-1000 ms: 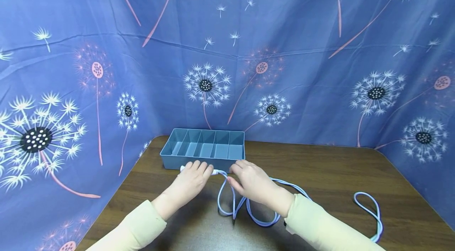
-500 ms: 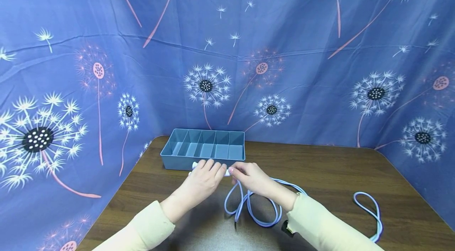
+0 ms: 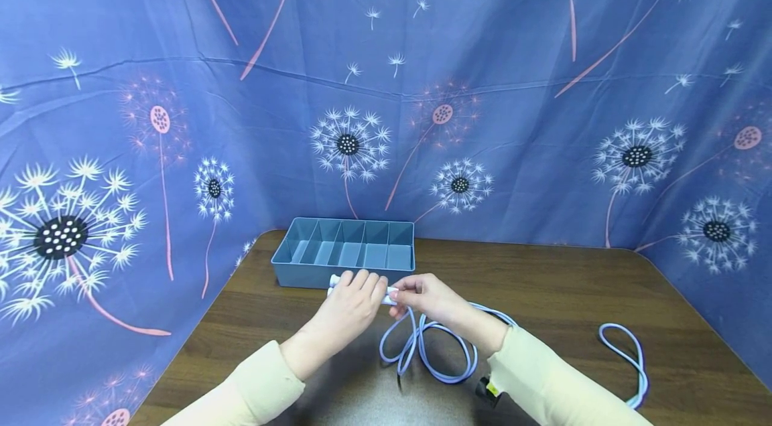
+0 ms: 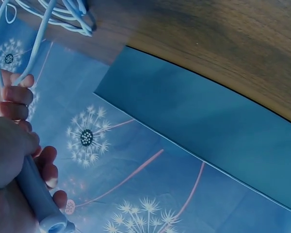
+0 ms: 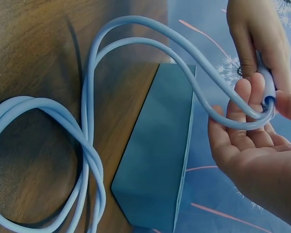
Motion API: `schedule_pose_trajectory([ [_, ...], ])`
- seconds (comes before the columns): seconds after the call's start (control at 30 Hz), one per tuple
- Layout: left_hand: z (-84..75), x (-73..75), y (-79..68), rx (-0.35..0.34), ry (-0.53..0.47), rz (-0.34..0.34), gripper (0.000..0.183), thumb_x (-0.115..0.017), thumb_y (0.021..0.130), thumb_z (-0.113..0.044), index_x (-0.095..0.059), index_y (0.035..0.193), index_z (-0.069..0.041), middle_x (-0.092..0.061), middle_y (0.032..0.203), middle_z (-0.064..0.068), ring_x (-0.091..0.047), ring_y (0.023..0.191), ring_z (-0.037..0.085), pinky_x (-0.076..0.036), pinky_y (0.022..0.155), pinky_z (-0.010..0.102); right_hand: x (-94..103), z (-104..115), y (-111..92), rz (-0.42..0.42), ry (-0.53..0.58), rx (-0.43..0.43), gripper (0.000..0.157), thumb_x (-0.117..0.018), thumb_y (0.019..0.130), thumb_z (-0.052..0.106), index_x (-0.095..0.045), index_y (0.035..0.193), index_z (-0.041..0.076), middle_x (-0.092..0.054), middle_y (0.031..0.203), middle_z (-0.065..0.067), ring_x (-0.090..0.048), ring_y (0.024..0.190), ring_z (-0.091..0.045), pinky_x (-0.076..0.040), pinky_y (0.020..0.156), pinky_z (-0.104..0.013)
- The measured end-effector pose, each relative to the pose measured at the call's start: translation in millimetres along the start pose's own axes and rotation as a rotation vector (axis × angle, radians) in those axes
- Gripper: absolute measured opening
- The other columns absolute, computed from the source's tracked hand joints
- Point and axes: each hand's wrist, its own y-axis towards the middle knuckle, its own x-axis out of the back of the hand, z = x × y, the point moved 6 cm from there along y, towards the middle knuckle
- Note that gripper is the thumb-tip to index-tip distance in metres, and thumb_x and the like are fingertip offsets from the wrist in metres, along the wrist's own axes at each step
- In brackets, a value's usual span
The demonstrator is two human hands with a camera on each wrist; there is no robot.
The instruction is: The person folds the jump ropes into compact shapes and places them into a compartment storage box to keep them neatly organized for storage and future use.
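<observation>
A jump rope with pale handles and a light blue cord is in both hands. The left hand grips the handles side by side, and their butt ends stick out past its fingers. At the cord end of the handles, the right hand pinches with thumb and fingertips. In the right wrist view the cord bends out of the handle end and drapes across the right fingers. Both hands are just in front of the blue divided box.
Loops of cord lie on the brown wooden table below the right forearm. Another bend of cord rests at the far right. A black device shows under the right cuff. Behind the table hangs a blue dandelion-print cloth.
The left hand has shifted slightly right with the handles. The right hand has turned and now pinches the handles' cord end. A small loop of cord has moved right.
</observation>
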Motion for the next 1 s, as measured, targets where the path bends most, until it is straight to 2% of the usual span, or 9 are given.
schedule_pose_trajectory([
  [0.13,-1.5,-2.6,1.2,0.007,-0.008,0.013,0.035,-0.020,0.098,-0.012,-0.055,0.100,-0.007,-0.052,0.081,0.004,-0.049,0.073,0.019,-0.035,0.058,0.030,1.7,-1.0,-0.7,0.002,0.045,-0.030,0.024,-0.058,0.093,0.014,-0.064,0.100,-0.009,-0.069,0.077,-0.007,-0.066,0.071,-0.013,-0.055,0.072,-0.030],
  [0.23,-2.1,-4.0,1.8,-0.004,-0.040,0.038,0.029,-0.027,0.096,-0.015,-0.054,0.100,-0.007,-0.052,0.083,0.004,-0.050,0.073,0.018,-0.034,0.058,0.029,4.1,-1.5,-1.6,0.006,0.041,-0.041,0.024,-0.059,0.092,0.013,-0.065,0.099,-0.009,-0.068,0.075,-0.007,-0.065,0.069,-0.013,-0.055,0.070,-0.031],
  [0.33,-1.0,-4.7,2.4,-0.032,-0.108,0.106,0.018,-0.041,0.094,-0.015,-0.053,0.105,-0.007,-0.053,0.087,0.003,-0.050,0.075,0.017,-0.036,0.059,0.028,6.6,-0.5,-3.0,0.008,0.005,-0.042,0.024,-0.059,0.092,0.014,-0.066,0.098,-0.009,-0.068,0.074,-0.007,-0.065,0.068,-0.013,-0.055,0.070,-0.034],
  [0.4,2.0,-4.6,3.7,-0.035,-0.191,0.179,0.019,-0.054,0.091,-0.017,-0.053,0.108,-0.009,-0.055,0.091,0.001,-0.052,0.079,0.016,-0.039,0.062,0.027,8.5,0.1,-4.0,0.005,-0.016,-0.043,0.023,-0.060,0.092,0.014,-0.067,0.097,-0.008,-0.069,0.074,-0.008,-0.065,0.068,-0.013,-0.056,0.071,-0.037],
  [0.5,10.0,-3.4,6.8,-0.002,-0.363,0.306,0.035,-0.069,0.085,-0.029,-0.055,0.112,-0.011,-0.059,0.096,-0.001,-0.056,0.084,0.014,-0.044,0.067,0.027,11.0,1.4,-5.7,0.008,-0.036,-0.035,0.021,-0.059,0.092,0.011,-0.067,0.098,-0.008,-0.069,0.075,-0.012,-0.065,0.068,-0.014,-0.055,0.073,-0.042],
  [0.6,20.4,-3.7,9.9,0.062,-0.570,0.438,0.042,-0.071,0.082,-0.040,-0.058,0.111,-0.012,-0.062,0.095,-0.003,-0.058,0.083,0.011,-0.047,0.071,0.028,11.5,1.1,-7.0,0.025,-0.055,-0.029,0.020,-0.058,0.093,0.009,-0.067,0.100,-0.008,-0.069,0.076,-0.014,-0.065,0.068,-0.015,-0.054,0.075,-0.047],
  [0.8,36.6,-14.4,13.2,0.167,-1.062,0.709,0.025,-0.068,0.087,-0.031,-0.064,0.102,-0.012,-0.063,0.081,-0.008,-0.055,0.066,0.004,-0.047,0.062,0.021,10.5,1.4,-8.6,0.063,-0.080,-0.009,0.020,-0.058,0.093,0.009,-0.067,0.100,-0.007,-0.069,0.076,-0.015,-0.065,0.068,-0.015,-0.053,0.076,-0.050],
  [0.9,38.5,-23.5,9.6,0.199,-1.265,0.844,0.017,-0.064,0.090,-0.028,-0.065,0.099,-0.014,-0.065,0.073,-0.005,-0.060,0.063,0.008,-0.048,0.059,0.022,9.4,1.7,-9.4,0.073,-0.070,-0.010,0.020,-0.058,0.092,0.009,-0.066,0.100,-0.008,-0.069,0.076,-0.015,-0.065,0.068,-0.014,-0.053,0.075,-0.048],
  [1.0,36.0,-30.4,2.3,0.244,-1.463,0.962,0.015,-0.060,0.093,-0.027,-0.064,0.098,-0.014,-0.069,0.074,0.003,-0.067,0.063,0.016,-0.053,0.057,0.028,8.3,1.7,-10.7,0.078,-0.067,-0.015,0.021,-0.058,0.092,0.009,-0.066,0.100,-0.009,-0.069,0.076,-0.014,-0.065,0.068,-0.014,-0.053,0.075,-0.048],
])
